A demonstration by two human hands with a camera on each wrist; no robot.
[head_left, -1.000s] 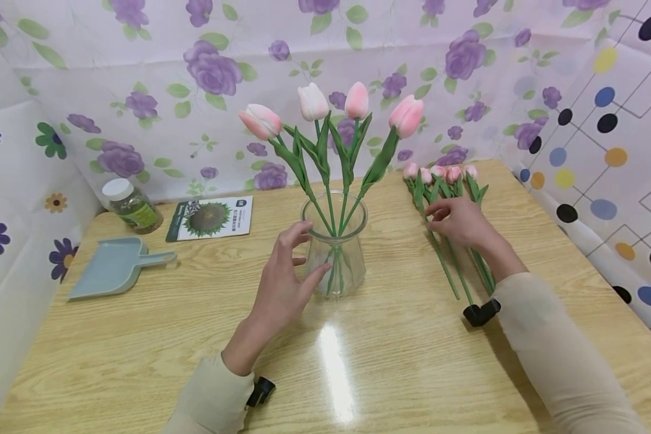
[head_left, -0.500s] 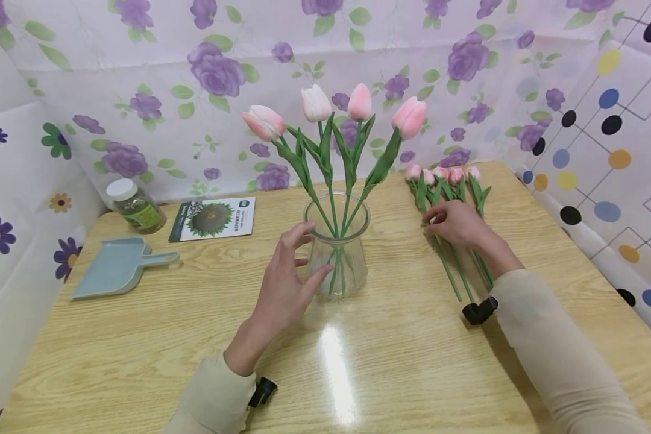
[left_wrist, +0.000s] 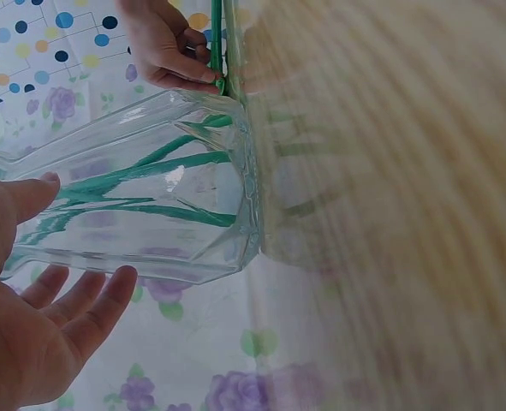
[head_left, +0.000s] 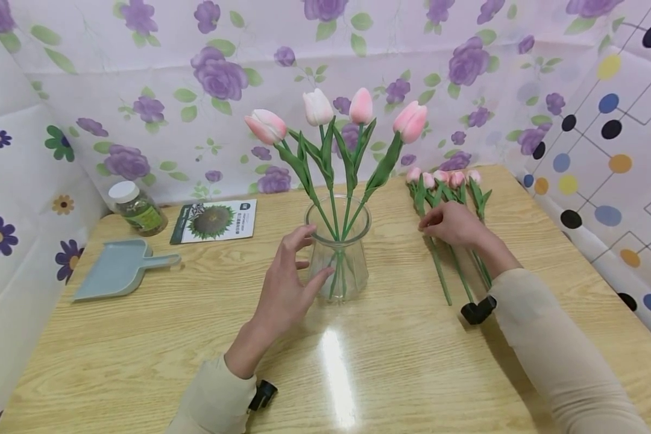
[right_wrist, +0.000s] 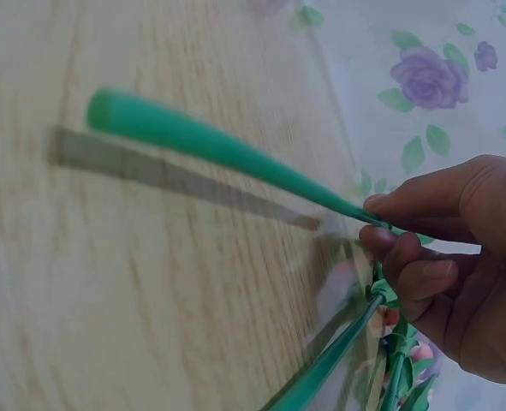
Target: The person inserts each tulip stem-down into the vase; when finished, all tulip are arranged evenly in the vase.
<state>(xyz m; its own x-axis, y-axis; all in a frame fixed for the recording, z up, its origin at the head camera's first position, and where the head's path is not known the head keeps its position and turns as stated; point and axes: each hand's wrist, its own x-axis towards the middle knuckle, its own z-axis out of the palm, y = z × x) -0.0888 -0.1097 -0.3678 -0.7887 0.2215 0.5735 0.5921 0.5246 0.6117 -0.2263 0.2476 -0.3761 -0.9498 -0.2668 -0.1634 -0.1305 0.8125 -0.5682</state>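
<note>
A clear glass vase stands upright on the wooden table, holding several pink-and-white tulips that fan outward. My left hand is at the vase's left side, thumb and fingers spread apart around it. In the left wrist view the thumb overlaps the glass and the fingertips are right at its wall. On the right, my right hand pinches the green stem of a tulip between thumb and forefinger. The stem's cut end is raised off the table, its shadow below. Several more tulips lie beside it.
Along the back left are a lidded jar with a green label and a seed packet with a sunflower picture. A grey-blue dustpan lies in front of them. Flower-patterned sheeting rises behind the table.
My right hand has closed its fingertips on a tulip stem, and the stem's lower end has shifted a little left, away from the other stems. My left hand stays beside the vase.
</note>
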